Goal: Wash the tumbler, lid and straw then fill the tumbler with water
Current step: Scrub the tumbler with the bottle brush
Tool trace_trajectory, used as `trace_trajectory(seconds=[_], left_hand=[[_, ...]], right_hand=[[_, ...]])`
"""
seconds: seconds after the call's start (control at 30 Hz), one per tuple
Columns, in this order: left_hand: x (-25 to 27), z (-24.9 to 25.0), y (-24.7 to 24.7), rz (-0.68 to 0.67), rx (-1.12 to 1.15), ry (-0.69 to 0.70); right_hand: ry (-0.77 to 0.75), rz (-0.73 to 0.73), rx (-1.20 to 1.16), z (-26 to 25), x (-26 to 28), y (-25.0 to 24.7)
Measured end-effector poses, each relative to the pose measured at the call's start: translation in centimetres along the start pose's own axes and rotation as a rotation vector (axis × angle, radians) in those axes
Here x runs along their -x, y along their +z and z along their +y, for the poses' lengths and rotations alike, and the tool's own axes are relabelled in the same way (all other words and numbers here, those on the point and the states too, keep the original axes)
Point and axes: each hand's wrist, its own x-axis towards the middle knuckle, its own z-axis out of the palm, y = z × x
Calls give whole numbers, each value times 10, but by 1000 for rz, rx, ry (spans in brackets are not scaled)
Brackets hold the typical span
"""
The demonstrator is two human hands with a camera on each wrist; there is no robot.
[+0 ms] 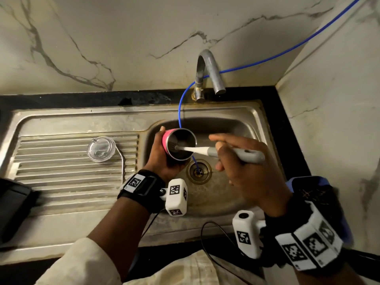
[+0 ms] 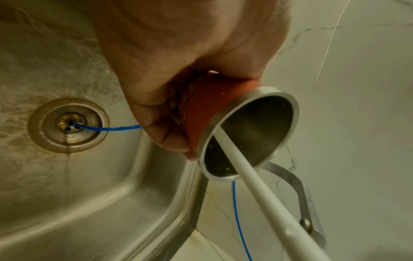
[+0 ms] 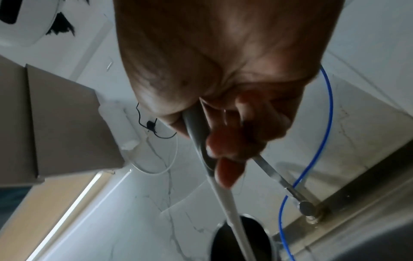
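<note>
Tumbler (image 1: pixel 181 144): tilted over the sink basin (image 1: pixel 236 128), clear of its rim, gripped by left hand (image 1: pixel 162 159). Brush (image 1: pixel 216 152): right hand (image 1: pixel 253 171) curled round handle, head inside tumbler. Lid (image 1: pixel 101 149), straw (image 1: pixel 122 161): on drainboard (image 1: pixel 61 171).

A person's two forearms enter from the near edge. The left arm wears a cream sleeve (image 1: pixel 82 262) pushed up the forearm and a black wrist strap (image 1: pixel 141 188) carrying a white tag printed with a black square code. A white boxy camera block (image 1: pixel 176 197) with similar codes is mounted beside that strap. The right wrist wears a black band (image 1: pixel 304 243) ringed with white coded tags, with a second white camera block (image 1: pixel 246 233) attached. A thin black cable (image 1: pixel 207 243) loops between the arms. Cream checked cloth (image 1: pixel 185 270) covers the torso.
</note>
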Motion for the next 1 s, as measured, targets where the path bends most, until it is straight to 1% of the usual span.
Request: trace_trajectory(seconds=[0.03,0.1,0.17,0.23,0.33,0.4,0.47,0.5,0.57,0.67,0.73,0.87,0.93,1.0], left_hand=[[2,-1,1,3,13,-5],[3,-1,5,9,45,-12],[4,-1,12,18,53,0],[4,-3,20,21,29,68],[1,-9,32,39,19,103],[-4,-11,31,14,-14,87],[-2,-11,33,-5,11,69],[-3,-13,34,9,30,68],[-4,-18,34,3,59,54],[-5,-23,37,59,95,90],[-4,-19,39,25,77,60],[2,-20,42,-36,81,34],[-2,-23,38,11,103,54],[-5,-24,39,83,130,109]], right_hand=[[-19,-64,-10,-4,0,0],[-118,-152,21,-10,1,-3],[-194,-172,69,-14,0,-7],[-234,-159,76,-16,-3,-9],[-261,-191,31,-15,-3,-11],[-255,-279,45,-12,-1,-16],[-219,-363,30,-10,-5,-27],[-202,-370,13,-10,-10,-34],[-206,-320,9,-10,-17,-43],[-239,-278,86,-7,-17,-46],[-228,-300,89,-4,-11,-47],[-222,-398,-24,-3,-11,-48],[-227,-407,-6,0,-17,-50],[-220,-349,5,4,-24,-53]])
